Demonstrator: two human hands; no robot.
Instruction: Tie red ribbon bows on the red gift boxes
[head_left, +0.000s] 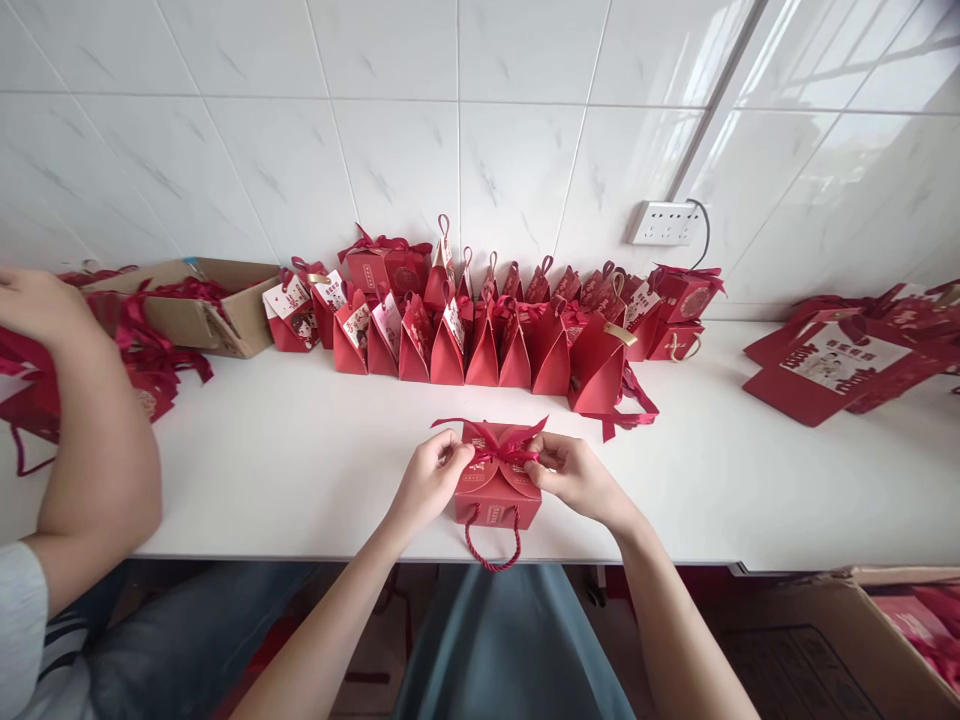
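A red gift box (499,492) stands on the white table in front of me, near its front edge. Its top flaps are folded together, and a red ribbon (501,452) is tied in a bow across them. A twisted rope handle hangs from the near side over the table's edge. My left hand (441,462) pinches the left part of the bow between thumb and fingers. On the other side, my right hand (561,466) pinches the bow's right part. Both hands rest close to the box top.
Rows of red gift boxes (480,350) line the wall behind. Flat red bags (832,365) lie at the right. A cardboard box (247,318) with red ribbons stands back left. Another person's arm (105,440) reaches in at the left. An open carton (795,640) sits below right.
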